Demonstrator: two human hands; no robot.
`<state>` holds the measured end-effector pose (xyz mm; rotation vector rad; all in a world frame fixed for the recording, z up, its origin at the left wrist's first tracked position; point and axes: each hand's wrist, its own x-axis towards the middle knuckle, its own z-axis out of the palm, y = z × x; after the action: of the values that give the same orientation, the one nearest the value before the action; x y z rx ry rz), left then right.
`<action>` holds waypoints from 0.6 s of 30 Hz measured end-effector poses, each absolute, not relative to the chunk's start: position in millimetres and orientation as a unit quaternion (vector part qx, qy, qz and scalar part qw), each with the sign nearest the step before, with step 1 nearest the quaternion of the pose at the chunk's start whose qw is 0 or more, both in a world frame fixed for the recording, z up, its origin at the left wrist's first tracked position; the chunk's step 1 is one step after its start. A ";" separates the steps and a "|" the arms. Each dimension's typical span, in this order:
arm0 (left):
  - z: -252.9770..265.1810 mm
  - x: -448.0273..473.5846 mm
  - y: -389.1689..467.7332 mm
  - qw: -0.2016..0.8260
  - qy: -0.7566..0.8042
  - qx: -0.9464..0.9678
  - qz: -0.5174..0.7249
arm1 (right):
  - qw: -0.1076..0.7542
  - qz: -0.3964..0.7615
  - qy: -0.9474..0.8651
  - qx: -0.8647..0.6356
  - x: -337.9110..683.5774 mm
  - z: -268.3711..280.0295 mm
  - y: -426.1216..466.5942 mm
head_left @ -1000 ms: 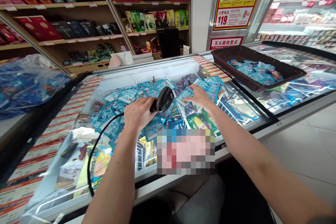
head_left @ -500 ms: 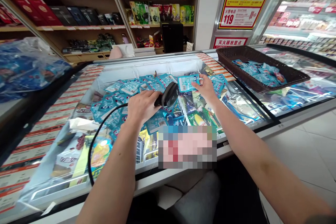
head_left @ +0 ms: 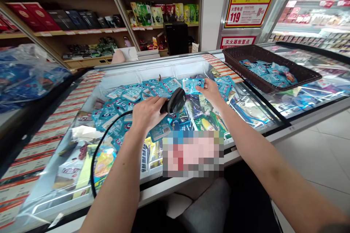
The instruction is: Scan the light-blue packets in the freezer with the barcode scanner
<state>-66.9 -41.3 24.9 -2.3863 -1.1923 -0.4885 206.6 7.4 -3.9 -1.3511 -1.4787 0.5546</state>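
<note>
My left hand (head_left: 149,113) is wrapped round the handle of a black barcode scanner (head_left: 176,101), whose head points right. A black cable (head_left: 101,142) curves from it down past my left forearm. In my right hand (head_left: 209,91) is a blue snack packet (head_left: 191,85), pinched at its right end, with a printed barcode side facing me. The packet hangs just beyond the scanner head, over the freezer. Many similar blue packets (head_left: 131,93) lie heaped beneath and left of both hands. Part of the scanner handle is hidden by my fingers.
A dark brown basket (head_left: 237,69) holding more blue packets stands on the freezer lid at right. A plastic bag (head_left: 30,74) of packets sits at left. The freezer's front edge (head_left: 186,180) runs before me; shelves (head_left: 82,29) stand behind. A blurred patch hides part of the front.
The view has shifted slightly, so most things sit a little further left. The packet's face is tilted a bit differently beside the scanner. Both hands keep their holds.
</note>
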 end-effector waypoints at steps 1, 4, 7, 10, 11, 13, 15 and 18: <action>24.9 -66.8 -41.4 0.213 -0.430 -0.860 -0.175 | 0.507 0.233 -0.613 -0.560 205.6 -3.3 6.7; 25.0 -66.1 -41.6 0.212 -0.431 -0.861 -0.169 | 0.513 0.238 -0.613 -0.552 204.0 -3.3 7.0; 25.3 -65.4 -41.9 0.213 -0.434 -0.860 -0.164 | 0.516 0.242 -0.613 -0.547 204.0 -4.8 8.6; 25.8 -65.5 -41.9 0.216 -0.435 -0.859 -0.162 | 0.513 0.247 -0.613 -0.547 204.1 -5.5 9.1; 26.0 -65.6 -41.8 0.217 -0.434 -0.859 -0.162 | 0.513 0.249 -0.614 -0.547 204.0 -5.5 9.0; 26.4 -66.0 -41.7 0.215 -0.431 -0.861 -0.162 | 0.513 0.250 -0.615 -0.545 203.7 -5.3 8.4; 26.7 -66.2 -41.7 0.212 -0.429 -0.863 -0.163 | 0.513 0.251 -0.615 -0.544 203.3 -5.0 7.7; 26.8 -66.0 -42.1 0.207 -0.431 -0.863 -0.163 | 0.512 0.252 -0.617 -0.542 202.7 -4.7 6.6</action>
<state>-66.0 -42.1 26.8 -2.4030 -1.2011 -0.4527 202.7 6.6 -4.7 -1.3030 -1.4844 0.6051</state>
